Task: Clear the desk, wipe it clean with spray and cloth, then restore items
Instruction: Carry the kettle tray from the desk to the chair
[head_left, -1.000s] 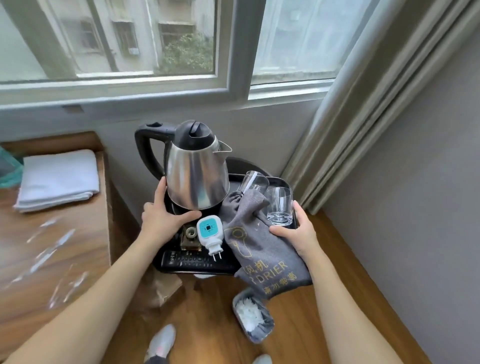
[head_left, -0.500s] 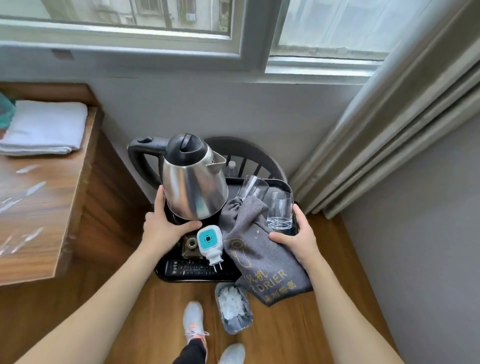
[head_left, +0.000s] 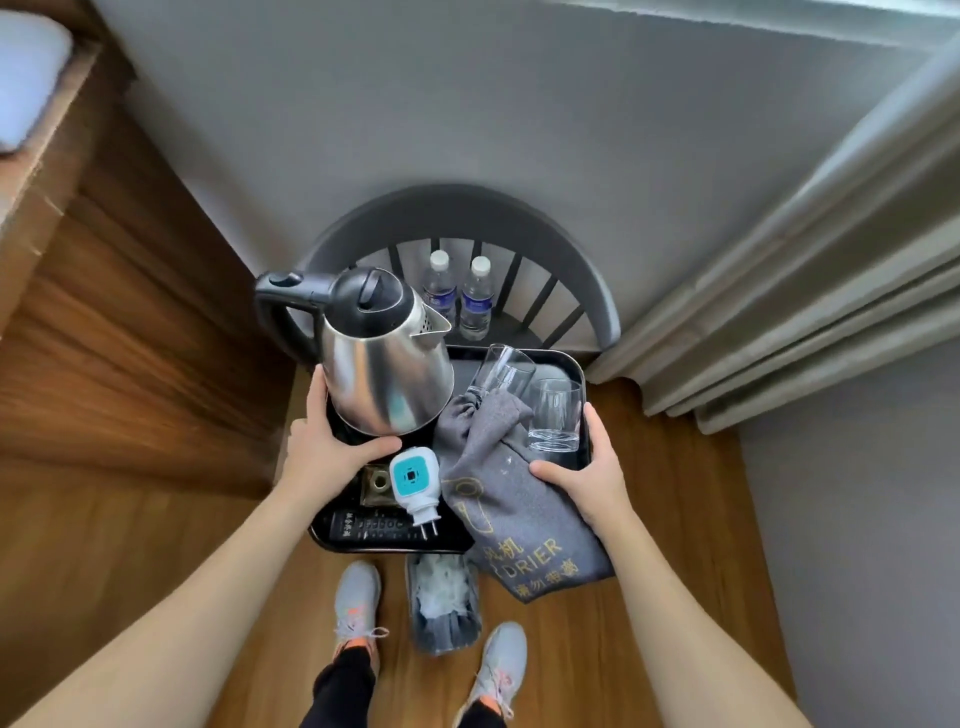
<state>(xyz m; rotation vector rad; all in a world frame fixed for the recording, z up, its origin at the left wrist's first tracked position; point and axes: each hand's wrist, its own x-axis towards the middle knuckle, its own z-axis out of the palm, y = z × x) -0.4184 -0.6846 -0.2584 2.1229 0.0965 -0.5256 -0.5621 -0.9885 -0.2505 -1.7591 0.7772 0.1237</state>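
Observation:
I carry a black tray (head_left: 575, 370) in both hands above the wooden floor. My left hand (head_left: 324, 452) grips its left edge, thumb lying by the base of the steel kettle (head_left: 382, 358). My right hand (head_left: 587, 475) grips the right edge, thumb pressing the grey hair-drier bag (head_left: 511, 499) that hangs over the front. Also on the tray are two clear glasses (head_left: 555, 415), one of them tipped against the bag, a white and teal plug-in device (head_left: 415, 480) and a black remote (head_left: 376, 530).
A dark chair (head_left: 587, 280) stands against the wall ahead with two water bottles (head_left: 475, 299) on its seat. The wooden desk's end panel (head_left: 104, 322) rises on the left. Curtains (head_left: 810, 291) hang at right. A plastic-wrapped pack (head_left: 441, 605) hangs below the tray, between my shoes.
The view has tilted down and away from the desk toward the chair. The tray stays in both hands; the window and desk top have slid out of sight, and the bottles have come into view.

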